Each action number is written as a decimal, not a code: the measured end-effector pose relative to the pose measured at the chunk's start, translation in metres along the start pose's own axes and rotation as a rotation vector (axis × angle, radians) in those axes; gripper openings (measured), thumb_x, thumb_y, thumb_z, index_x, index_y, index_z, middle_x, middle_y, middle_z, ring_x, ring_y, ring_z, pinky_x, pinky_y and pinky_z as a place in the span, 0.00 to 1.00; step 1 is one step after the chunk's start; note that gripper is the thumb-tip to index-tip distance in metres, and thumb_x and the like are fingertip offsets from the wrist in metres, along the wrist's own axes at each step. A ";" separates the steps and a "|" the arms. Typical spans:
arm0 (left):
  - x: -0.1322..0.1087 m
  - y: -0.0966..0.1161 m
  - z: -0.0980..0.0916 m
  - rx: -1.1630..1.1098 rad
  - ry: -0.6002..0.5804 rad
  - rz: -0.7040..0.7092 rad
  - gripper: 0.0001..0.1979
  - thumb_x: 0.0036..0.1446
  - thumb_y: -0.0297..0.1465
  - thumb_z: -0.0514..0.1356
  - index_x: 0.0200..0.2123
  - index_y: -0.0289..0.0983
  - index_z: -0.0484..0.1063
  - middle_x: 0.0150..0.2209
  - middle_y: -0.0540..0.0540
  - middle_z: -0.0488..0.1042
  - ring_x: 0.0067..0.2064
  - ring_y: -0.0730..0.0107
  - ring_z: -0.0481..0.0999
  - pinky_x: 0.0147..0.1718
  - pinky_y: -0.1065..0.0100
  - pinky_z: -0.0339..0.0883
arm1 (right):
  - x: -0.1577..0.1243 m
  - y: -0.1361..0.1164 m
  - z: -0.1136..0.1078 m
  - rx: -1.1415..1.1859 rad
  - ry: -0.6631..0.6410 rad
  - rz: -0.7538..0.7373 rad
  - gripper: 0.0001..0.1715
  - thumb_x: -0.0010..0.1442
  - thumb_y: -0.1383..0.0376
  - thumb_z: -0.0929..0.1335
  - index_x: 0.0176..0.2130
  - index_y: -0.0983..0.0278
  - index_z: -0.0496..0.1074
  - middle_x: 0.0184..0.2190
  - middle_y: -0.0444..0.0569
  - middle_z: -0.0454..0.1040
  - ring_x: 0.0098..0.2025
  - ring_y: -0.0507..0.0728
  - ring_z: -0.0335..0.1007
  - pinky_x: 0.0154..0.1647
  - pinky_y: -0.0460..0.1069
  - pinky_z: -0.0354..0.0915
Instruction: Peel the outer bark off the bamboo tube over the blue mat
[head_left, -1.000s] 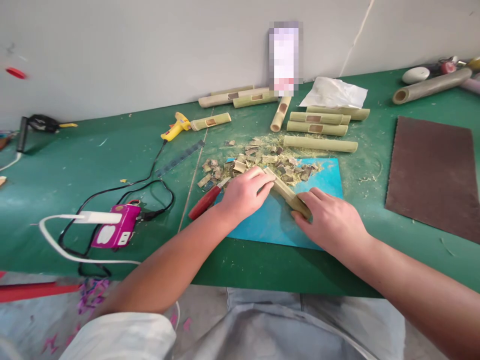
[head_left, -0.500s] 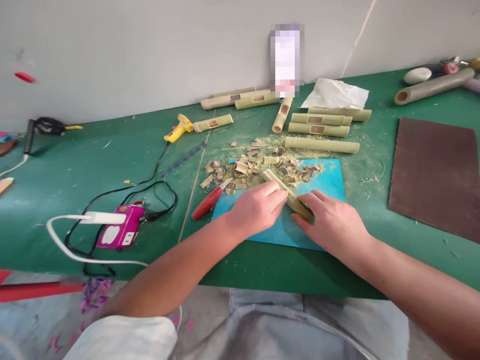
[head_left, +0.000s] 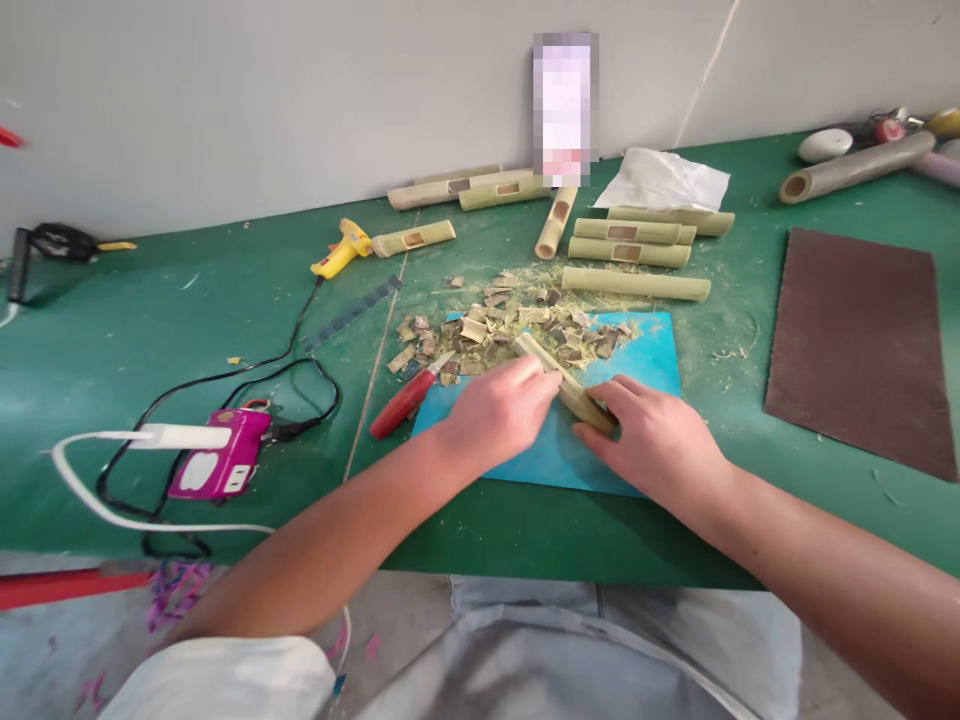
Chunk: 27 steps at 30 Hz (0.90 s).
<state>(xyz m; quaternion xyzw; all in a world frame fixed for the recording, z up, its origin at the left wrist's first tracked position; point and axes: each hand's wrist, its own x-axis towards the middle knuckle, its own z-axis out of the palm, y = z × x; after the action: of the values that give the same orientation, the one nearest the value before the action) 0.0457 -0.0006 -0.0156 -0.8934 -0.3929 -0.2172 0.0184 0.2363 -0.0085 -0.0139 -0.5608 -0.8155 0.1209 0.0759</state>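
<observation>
A short bamboo tube (head_left: 559,378) lies slanted on the blue cutting mat (head_left: 645,350). My left hand (head_left: 499,412) is closed over the tube's middle, its fingers curled round it. At the tube's near end my right hand (head_left: 652,440) grips it against the mat. A red-handled knife (head_left: 405,397) lies on the table just left of my left hand, untouched. A heap of bamboo chips and shavings (head_left: 510,325) sits just beyond the tube.
Several cut bamboo tubes (head_left: 634,285) lie at the back of the green table (head_left: 150,320), near a white bag (head_left: 664,182). A yellow glue gun (head_left: 337,250) with black cable, a pink power strip (head_left: 214,465) and a brown sheet (head_left: 859,345) are around.
My left hand slid along the bamboo tube toward me and to the right, uncovering the tube's far end. My right hand stayed gripping the near end.
</observation>
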 end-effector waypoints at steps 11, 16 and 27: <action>0.001 -0.025 0.006 0.034 0.058 -0.058 0.13 0.67 0.30 0.51 0.43 0.34 0.74 0.34 0.44 0.74 0.33 0.72 0.75 0.32 0.72 0.68 | 0.001 0.000 -0.005 0.046 -0.075 0.044 0.13 0.57 0.57 0.67 0.41 0.60 0.72 0.35 0.45 0.73 0.31 0.54 0.68 0.27 0.49 0.53; 0.003 -0.024 0.005 -0.004 0.073 -0.054 0.11 0.66 0.29 0.53 0.42 0.34 0.75 0.32 0.45 0.75 0.32 0.71 0.75 0.30 0.72 0.67 | 0.005 0.013 -0.019 0.240 -0.154 0.068 0.31 0.49 0.54 0.71 0.53 0.55 0.70 0.35 0.42 0.75 0.31 0.53 0.68 0.28 0.47 0.57; 0.006 -0.023 0.003 -0.078 0.058 -0.087 0.10 0.64 0.28 0.54 0.41 0.33 0.75 0.35 0.43 0.77 0.35 0.69 0.77 0.34 0.70 0.70 | 0.018 0.036 -0.027 0.403 0.157 0.160 0.15 0.58 0.62 0.64 0.44 0.57 0.76 0.23 0.42 0.70 0.22 0.49 0.59 0.26 0.47 0.58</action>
<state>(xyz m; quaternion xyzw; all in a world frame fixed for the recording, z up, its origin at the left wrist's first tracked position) 0.0333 0.0200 -0.0188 -0.8687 -0.4221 -0.2589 -0.0144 0.2687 0.0235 0.0015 -0.6049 -0.7195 0.2428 0.2398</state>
